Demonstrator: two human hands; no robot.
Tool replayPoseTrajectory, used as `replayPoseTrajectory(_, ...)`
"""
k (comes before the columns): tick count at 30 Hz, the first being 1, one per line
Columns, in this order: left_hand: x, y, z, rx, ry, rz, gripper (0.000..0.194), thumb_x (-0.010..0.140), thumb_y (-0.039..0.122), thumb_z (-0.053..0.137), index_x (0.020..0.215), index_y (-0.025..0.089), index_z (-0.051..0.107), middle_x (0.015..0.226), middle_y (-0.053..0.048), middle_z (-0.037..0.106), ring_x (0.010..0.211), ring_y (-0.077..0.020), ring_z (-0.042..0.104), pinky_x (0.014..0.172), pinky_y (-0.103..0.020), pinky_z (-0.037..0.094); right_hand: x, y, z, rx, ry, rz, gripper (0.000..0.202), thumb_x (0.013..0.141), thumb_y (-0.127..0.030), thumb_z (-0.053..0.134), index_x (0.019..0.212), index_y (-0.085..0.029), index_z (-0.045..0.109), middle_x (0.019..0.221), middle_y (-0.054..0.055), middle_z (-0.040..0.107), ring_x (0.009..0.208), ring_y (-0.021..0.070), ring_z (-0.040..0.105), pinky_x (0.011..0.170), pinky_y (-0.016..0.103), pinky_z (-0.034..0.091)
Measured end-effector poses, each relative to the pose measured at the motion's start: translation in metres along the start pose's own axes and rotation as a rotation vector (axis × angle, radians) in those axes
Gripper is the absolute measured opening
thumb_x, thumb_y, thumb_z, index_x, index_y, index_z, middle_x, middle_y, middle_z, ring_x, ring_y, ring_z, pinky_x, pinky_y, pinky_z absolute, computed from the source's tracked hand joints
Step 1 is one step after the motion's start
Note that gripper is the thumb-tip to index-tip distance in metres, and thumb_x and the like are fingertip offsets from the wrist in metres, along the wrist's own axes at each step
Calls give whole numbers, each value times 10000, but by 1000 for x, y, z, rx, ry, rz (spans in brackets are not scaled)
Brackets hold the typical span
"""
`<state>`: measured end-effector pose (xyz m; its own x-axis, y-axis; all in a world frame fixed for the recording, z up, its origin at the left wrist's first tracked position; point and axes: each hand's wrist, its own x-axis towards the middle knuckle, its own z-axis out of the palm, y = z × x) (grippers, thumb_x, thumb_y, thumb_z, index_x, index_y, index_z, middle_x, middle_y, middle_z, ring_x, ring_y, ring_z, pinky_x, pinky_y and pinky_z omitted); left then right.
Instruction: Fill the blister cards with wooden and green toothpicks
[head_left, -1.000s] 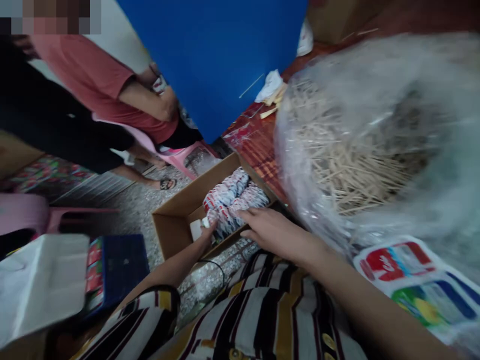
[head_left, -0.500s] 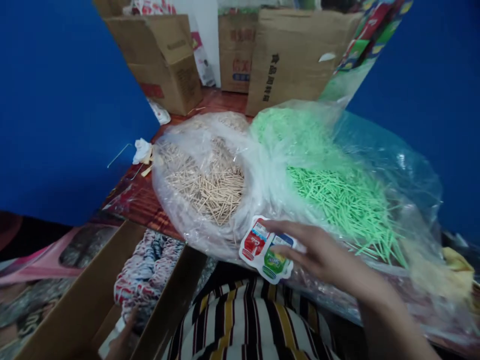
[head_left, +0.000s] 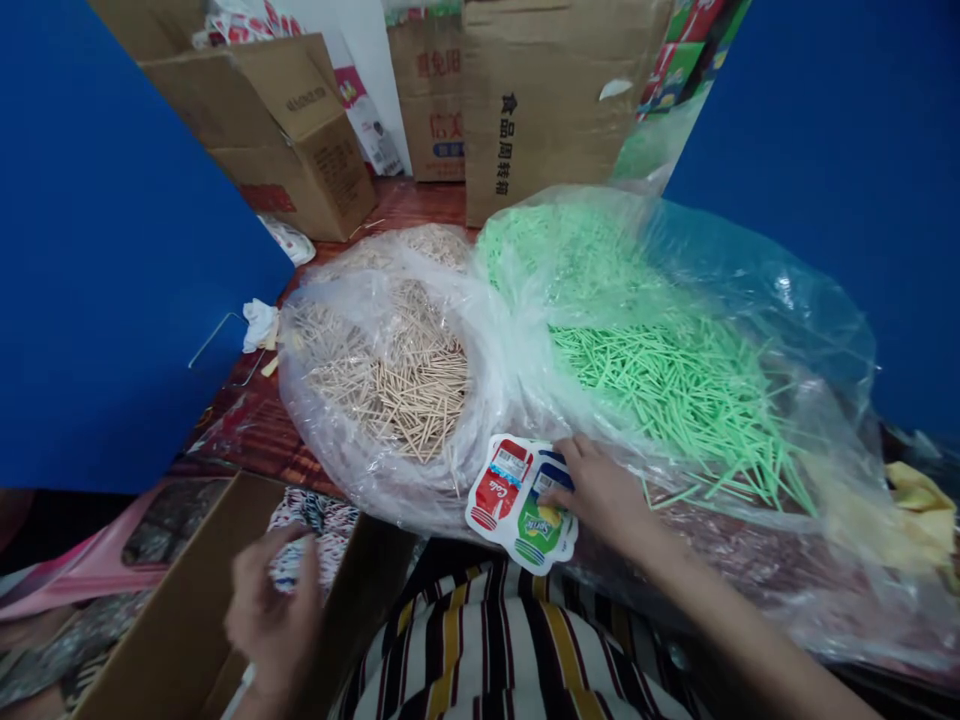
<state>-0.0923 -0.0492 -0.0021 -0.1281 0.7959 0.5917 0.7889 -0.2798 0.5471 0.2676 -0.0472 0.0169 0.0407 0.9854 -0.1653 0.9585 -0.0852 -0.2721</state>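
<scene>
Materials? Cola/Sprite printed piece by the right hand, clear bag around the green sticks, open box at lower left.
Printed piece: coated card or plastic, can't tell which; smooth, crisp print, white cut-out border.
Bag: likely thin plastic film, glossy; see-through, with wrinkles and highlights.
Box: probably cardboard, matte; brown with flat, stiff-looking walls.

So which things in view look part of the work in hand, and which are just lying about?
Likely in use:
- Cola-and-Sprite packet, touched by the right hand
- open carton, left hand above it
- beige sticks
- green sticks

Probably lying about:
- crumpled white scrap
- yellow crumpled piece
</scene>
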Motion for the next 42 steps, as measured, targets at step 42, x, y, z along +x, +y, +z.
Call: replayPoseTrajectory(42, 22, 114, 105, -568, -619, -298, 227, 883, 270, 442, 665, 207, 428, 632, 15, 501, 620, -136, 475, 607, -250, 376, 103, -70, -61, 332, 36, -464, 325, 937, -354, 371, 819, -176, 616, 755, 34, 663, 666, 148, 591, 617, 243, 417)
